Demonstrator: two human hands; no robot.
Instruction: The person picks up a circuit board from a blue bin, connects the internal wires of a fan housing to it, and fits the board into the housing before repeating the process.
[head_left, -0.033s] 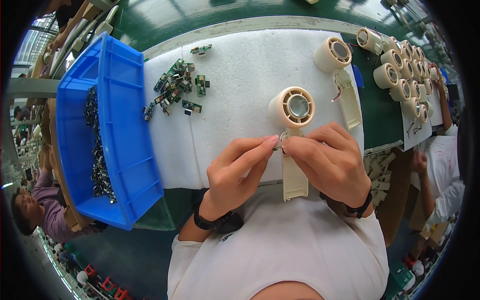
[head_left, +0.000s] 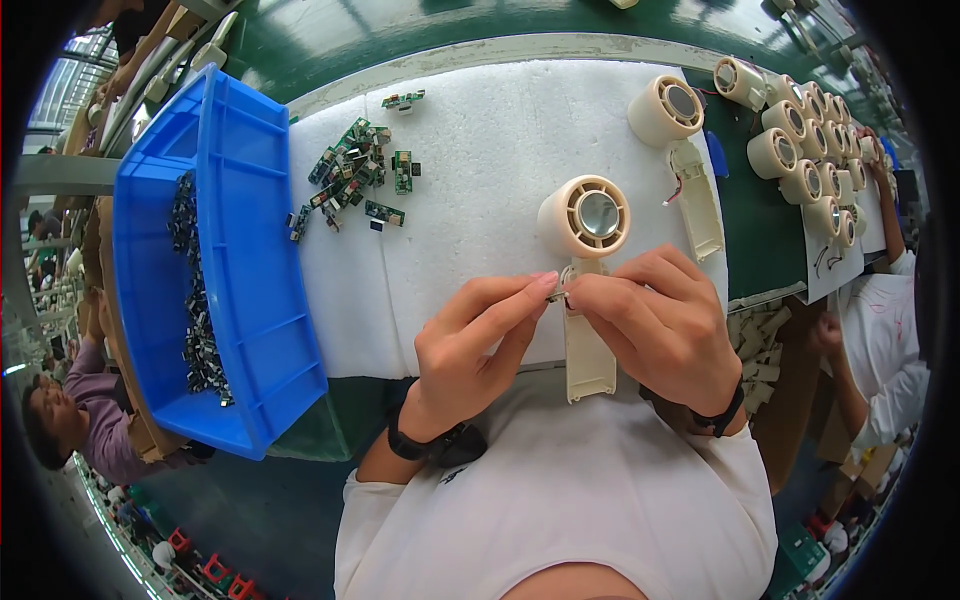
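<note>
My left hand (head_left: pixel 480 335) is closed in a pinch on a small circuit board (head_left: pixel 555 297), of which only a thin edge shows. Fingertip to fingertip with it, my right hand (head_left: pixel 665 325) is pinched on thin wires (head_left: pixel 568 273); their ends are hidden by the fingers. Just beyond both hands stands a cream handheld fan (head_left: pixel 583 217) with a round slotted head and a silvery centre. Its open handle shell (head_left: pixel 590 355) runs toward me beneath my fingers.
On the white foam sheet (head_left: pixel 480 130) lies a pile of green circuit boards (head_left: pixel 350 170). A blue bin (head_left: pixel 255 260) with dark small parts stands left. Another fan (head_left: pixel 665 110) with its handle shell is at the right, several more fan heads (head_left: pixel 785 150) beyond. People sit on both sides.
My hands and the parts in them look the same. At the far right, a co-worker's hand has shifted slightly.
</note>
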